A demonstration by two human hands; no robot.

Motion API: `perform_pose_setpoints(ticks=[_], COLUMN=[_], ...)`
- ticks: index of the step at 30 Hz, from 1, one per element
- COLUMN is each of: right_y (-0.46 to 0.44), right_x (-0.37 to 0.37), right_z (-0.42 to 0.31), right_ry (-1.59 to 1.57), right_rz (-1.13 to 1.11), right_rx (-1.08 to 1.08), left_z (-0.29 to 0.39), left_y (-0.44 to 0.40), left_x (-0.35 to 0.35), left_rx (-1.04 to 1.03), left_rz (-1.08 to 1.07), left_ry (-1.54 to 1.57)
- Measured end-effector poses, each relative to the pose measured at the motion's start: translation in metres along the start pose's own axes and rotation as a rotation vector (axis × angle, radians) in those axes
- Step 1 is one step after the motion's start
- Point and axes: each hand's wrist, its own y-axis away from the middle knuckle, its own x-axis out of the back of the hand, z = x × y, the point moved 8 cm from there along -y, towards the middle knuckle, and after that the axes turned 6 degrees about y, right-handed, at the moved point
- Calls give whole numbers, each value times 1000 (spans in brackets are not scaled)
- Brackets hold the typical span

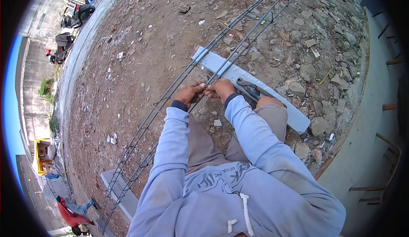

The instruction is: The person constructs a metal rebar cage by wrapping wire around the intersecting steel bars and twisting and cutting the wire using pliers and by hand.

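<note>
A long cage of thin steel reinforcing bars with bent stirrups runs diagonally in front of me. My left hand is closed at the bars, thumb and fingers pinched together. Beside it, my right hand also pinches at the same spot, the fingertips of both hands almost touching. Whatever thin piece they hold is too small to make out. Under the cage lies a pale grey-white board. A pair of metal pincers rests on this board, right of my right hand.
A second pale board supports the cage's lower left end. Broken stones lie along the right side, beside a smooth floor. At the lower left is a person in red. Parked motorbikes stand along the far wall.
</note>
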Motion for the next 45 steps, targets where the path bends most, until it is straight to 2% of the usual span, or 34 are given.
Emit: perform_pose_setpoints(ticks=[1,4,7,11,14,17,20,23,26,29,32,35,38,41,45], right_y=[0,13,13,32,-8,-1,6,-11,7,2,0,-5,10,-5,9], right_x=[-1,5,15,6,11,9,3,3,3,4,9,10,3,10,1], right_z=[2,4,-1,-20,7,0,-32,-26,-40,-33,-21,-17,-37,-32,-40], right_ry=[12,110,564,863,733,696,1009,1187,1126,1134,859,766,992,1017,1141], right_rz=[-19,120,353,456,210,64,77,64,218,385,211,216,257,327,366], right_rx=[-26,-33,227,340,91,-67,-13,35,220,519,253,280,440,372,398], left_z=[-1,-3,-3,-4,-3,-2,0,-2,1,-4,-3,-2,-2,-6,-5], left_y=[0,-2,-4,-2,-3,-1,-2,-1,-2,-4,-2,-2,-1,-5,-5], left_x=[-1,3,3,4,3,3,3,1,1,4,1,1,1,3,4], left_rx=[12,17,8,18,13,9,-20,-16,-16,-21,-13,-13,1,30,36], left_rz=[-7,-18,-37,-12,-21,-22,-54,-50,-29,-36,-35,-65,-61,-66,-73], left_ry=[10,17,13,23,9,0,31,45,42,50,39,34,30,52,75])
